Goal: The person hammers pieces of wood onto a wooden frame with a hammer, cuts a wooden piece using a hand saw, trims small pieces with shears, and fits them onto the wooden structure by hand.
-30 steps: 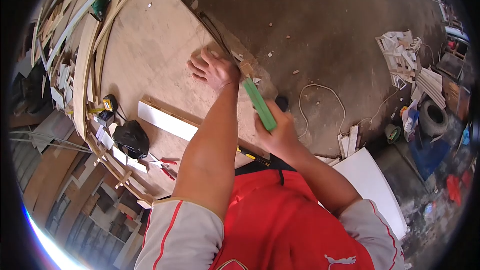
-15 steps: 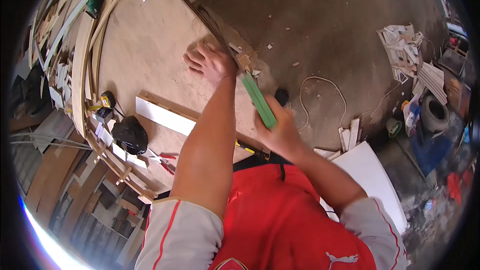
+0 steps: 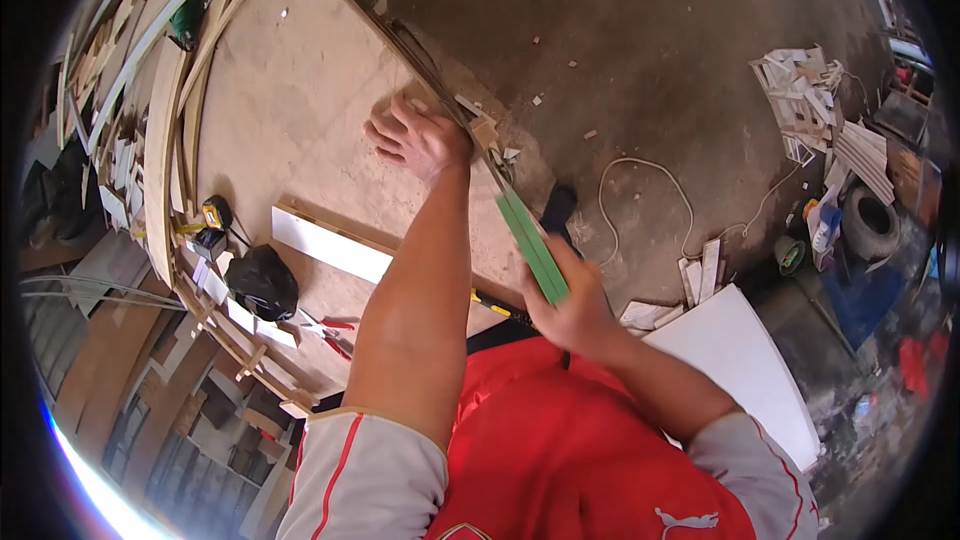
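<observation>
My left hand (image 3: pixel 420 140) rests on the wooden work surface (image 3: pixel 290 90) at its right edge. Its fingers are bent, and a small pale piece shows beside them; what they grip is largely hidden. My right hand (image 3: pixel 575 305) is closed around a long green bar-shaped tool (image 3: pixel 532 248) with a groove along its length. The tool's front end points toward the surface's edge, close to my left hand. Small wood bits (image 3: pixel 484 132) lie just beyond that edge.
A white-faced board (image 3: pixel 325 243), pliers (image 3: pixel 330 332), a black bag (image 3: pixel 262 282) and a tape measure (image 3: pixel 216 211) lie on the surface. Wood strips (image 3: pixel 165 140) crowd the left side. A cable (image 3: pixel 655 162), a white panel (image 3: pixel 740 360) and a tyre (image 3: pixel 870 225) are on the right.
My right hand has drawn the green tool back toward my body and slightly right, away from my left hand. The left hand stays in nearly the same place.
</observation>
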The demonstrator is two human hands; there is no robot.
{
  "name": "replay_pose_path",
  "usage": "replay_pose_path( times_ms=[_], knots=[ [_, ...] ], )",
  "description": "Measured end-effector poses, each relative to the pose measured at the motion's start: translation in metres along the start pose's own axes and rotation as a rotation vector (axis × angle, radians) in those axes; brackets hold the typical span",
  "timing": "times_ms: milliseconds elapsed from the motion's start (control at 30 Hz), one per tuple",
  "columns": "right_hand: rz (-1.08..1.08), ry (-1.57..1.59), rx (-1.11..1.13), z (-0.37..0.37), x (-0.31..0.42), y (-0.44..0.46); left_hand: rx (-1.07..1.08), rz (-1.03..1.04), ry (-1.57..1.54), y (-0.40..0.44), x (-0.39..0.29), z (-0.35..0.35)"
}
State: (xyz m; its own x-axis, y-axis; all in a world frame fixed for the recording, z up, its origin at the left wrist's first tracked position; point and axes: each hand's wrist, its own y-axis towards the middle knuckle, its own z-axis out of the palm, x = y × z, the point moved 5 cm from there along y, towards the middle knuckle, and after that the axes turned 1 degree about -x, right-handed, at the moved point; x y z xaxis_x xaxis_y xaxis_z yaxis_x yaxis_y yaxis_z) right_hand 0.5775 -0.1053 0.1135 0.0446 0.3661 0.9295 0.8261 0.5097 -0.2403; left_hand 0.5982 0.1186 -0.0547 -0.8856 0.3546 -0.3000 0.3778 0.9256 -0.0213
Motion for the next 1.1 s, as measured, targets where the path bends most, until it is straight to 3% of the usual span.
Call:
replay_pose_path(
  times_ms=[100, 200, 400, 567, 633, 867, 1000, 1100],
  knots=[
    [0.143, -0.114, 0.164, 0.034, -0.018, 0.056, 0.014, -0.008, -0.007, -0.001, 0.008, 0.002],
    [0.04, -0.038, 0.034, 0.006, -0.004, 0.009, 0.021, 0.013, -0.016, 0.005, -0.002, 0.001],
    [0.051, -0.028, 0.063, 0.022, -0.023, 0.045, -0.024, 0.02, -0.027, 0.002, 0.001, 0.003],
    [-0.086, -0.057, 0.005, 0.012, -0.018, 0.003, -0.033, 0.032, 0.022, -0.001, 0.002, 0.003],
    [-0.056, -0.026, 0.126, 0.027, -0.023, 0.012, -0.009, 0.029, 0.03, -0.001, 0.013, 0.007],
    [-0.081, 0.005, 0.011, -0.001, -0.012, -0.019, -0.052, 0.025, -0.037, 0.001, 0.003, 0.003],
    [0.063, 0.034, 0.106, 0.015, -0.025, 0.023, -0.001, -0.002, -0.054, 0.001, 0.001, -0.002],
    [-0.032, -0.007, -0.011, -0.005, -0.015, -0.015, -0.015, -0.016, -0.041, 0.001, -0.001, 0.0]
  ],
)
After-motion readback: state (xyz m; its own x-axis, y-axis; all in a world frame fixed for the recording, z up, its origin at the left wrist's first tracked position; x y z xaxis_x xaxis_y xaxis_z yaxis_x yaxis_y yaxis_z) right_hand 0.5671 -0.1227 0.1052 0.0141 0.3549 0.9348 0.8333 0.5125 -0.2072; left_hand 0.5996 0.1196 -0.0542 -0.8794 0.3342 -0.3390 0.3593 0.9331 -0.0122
